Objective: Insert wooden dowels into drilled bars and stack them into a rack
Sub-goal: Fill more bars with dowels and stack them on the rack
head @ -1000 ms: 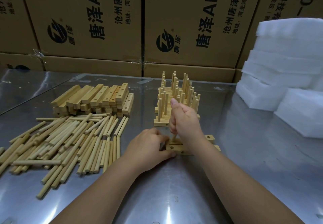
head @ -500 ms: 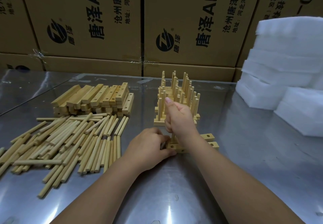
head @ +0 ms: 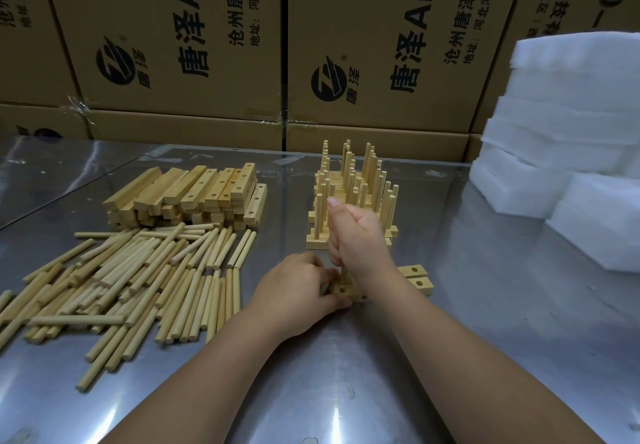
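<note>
While your left hand (head: 294, 291) grips the bar (head: 346, 292) just before the rack (head: 353, 201), your right hand's (head: 356, 236) fingers (head: 337, 248) clench the dowel (head: 345, 274): drive it straight down, no tilt.

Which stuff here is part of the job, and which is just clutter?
In the job:
right hand gripping a dowel upright
left hand holding the two drilled bars
loose dowels
spare bars
stacked rack

Lying about:
cardboard boxes
white foam blocks
</note>
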